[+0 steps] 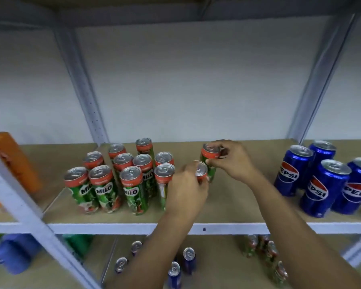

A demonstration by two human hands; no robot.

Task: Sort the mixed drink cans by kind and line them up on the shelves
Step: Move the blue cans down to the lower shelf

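The grey metal shelving unit (121, 228) fills the view, with a brown middle shelf board (233, 205) and a lower board beneath it. On the middle board, at left of centre, a cluster of tall green Milo cans (131, 188) stands upright in loose rows, tops red-banded. At the right end four blue Pepsi cans (321, 184) stand close together, well apart from the green group. An orange package (15, 161) leans at the far left edge. On the lower board several blue cans (188, 259) and some green-and-red cans (267, 251) stand scattered; detail there is blurred. The left hand (186, 190) grips one Milo can (200, 170) round its upper body, just beside the right edge of the green cluster. The right hand (231, 161) pinches the rim of a second Milo can (209, 155), fingers curled over its top; that can is upright directly behind the first.
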